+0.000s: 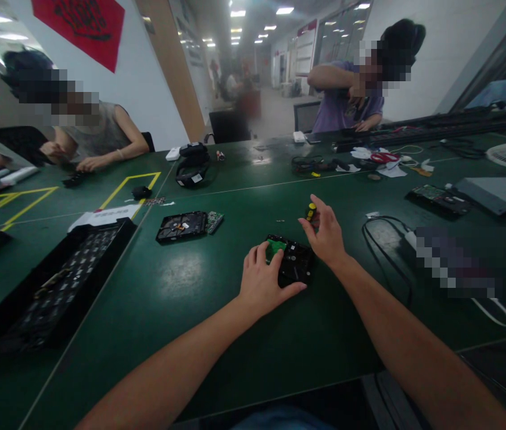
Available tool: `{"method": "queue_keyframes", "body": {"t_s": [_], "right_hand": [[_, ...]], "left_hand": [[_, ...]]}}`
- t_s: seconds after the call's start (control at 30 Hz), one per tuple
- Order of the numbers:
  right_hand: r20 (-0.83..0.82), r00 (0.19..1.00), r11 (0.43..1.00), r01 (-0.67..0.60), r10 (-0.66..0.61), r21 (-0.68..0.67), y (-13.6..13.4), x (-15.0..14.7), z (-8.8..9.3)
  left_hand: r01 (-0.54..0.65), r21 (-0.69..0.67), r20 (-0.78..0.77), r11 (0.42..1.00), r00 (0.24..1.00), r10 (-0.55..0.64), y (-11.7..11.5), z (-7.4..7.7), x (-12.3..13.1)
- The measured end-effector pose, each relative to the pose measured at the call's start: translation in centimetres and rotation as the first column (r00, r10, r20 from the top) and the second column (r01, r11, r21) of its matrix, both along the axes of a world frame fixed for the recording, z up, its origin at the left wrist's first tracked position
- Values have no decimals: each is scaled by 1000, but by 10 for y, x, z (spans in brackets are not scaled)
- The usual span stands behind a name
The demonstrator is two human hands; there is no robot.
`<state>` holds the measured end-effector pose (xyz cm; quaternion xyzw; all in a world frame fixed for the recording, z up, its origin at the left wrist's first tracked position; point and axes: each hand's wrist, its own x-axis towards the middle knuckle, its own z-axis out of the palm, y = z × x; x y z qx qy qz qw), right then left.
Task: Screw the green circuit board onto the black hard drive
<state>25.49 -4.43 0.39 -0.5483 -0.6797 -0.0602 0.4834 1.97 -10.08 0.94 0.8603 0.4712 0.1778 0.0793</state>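
Observation:
A black hard drive with a green circuit board lies on the table in front of me. My left hand rests over its left side, fingers bent across the board and thumb along the near edge, holding it. Just beyond the drive's right corner, my right hand grips a short yellow-and-black screwdriver between thumb and fingers. The screwdriver's tip cannot be made out. A few tiny screws lie on the table past the drive.
Left of my hands lie another hard drive and a loose circuit board. A long black tray of small parts stands further left. On the right are a cable, a drive and a grey box. Two people sit across the green table.

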Motion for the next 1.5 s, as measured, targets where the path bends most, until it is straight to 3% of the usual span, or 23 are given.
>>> {"method": "queue_keyframes", "body": {"t_s": [0.23, 0.47, 0.6, 1.07, 1.3, 1.4, 1.5], "right_hand": [[-6, 1000, 1000, 25, -25, -10, -1, -3, 3], [28, 993, 993, 116, -115, -6, -4, -6, 8], [40, 994, 994, 106, -105, -11, -6, -9, 10], [3, 997, 997, 71, -71, 10, -7, -6, 5], [-13, 997, 997, 75, -75, 7, -6, -5, 7], [-27, 997, 997, 72, -72, 2, -6, -5, 7], [-37, 997, 998, 70, -70, 5, -6, -4, 6]], "left_hand": [[-24, 67, 4, 997, 1000, 24, -4, 0, 11], [-49, 69, 44, 996, 998, 46, -4, -5, 20], [-49, 66, 48, 997, 998, 46, -4, -3, 20], [52, 126, 4, 991, 999, -53, -3, -6, -9], [55, 116, -10, 992, 998, -54, -6, -7, -8], [54, 115, 7, 992, 998, -55, -8, -1, -9], [47, 153, 76, 987, 995, -60, -7, 18, -19]]}}
